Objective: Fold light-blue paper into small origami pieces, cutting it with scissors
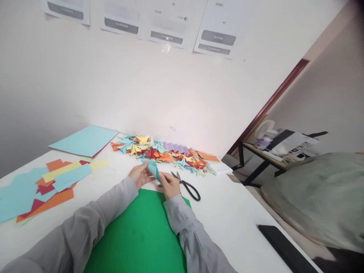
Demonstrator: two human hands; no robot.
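Between my two hands is a piece of light blue paper (152,169), partly folded, held above the far edge of a green sheet (139,227). My left hand (140,175) pinches its left end, thumb on top and the other fingers behind. At its lower right end, my right hand (169,185) grips the paper between thumb and fingers. Black-handled scissors (190,189) lie on the table just right of my right hand. Behind the hands stretches a heap of small folded paper pieces (152,151) in many colours.
Loose paper scraps (61,182) cover the table's left side. Large light blue sheets (85,141) lie at the back left against the wall. A dark flat object (284,246) rests near the right table edge. Beyond it are a side table (256,153) and a grey-green covered mass (318,197).
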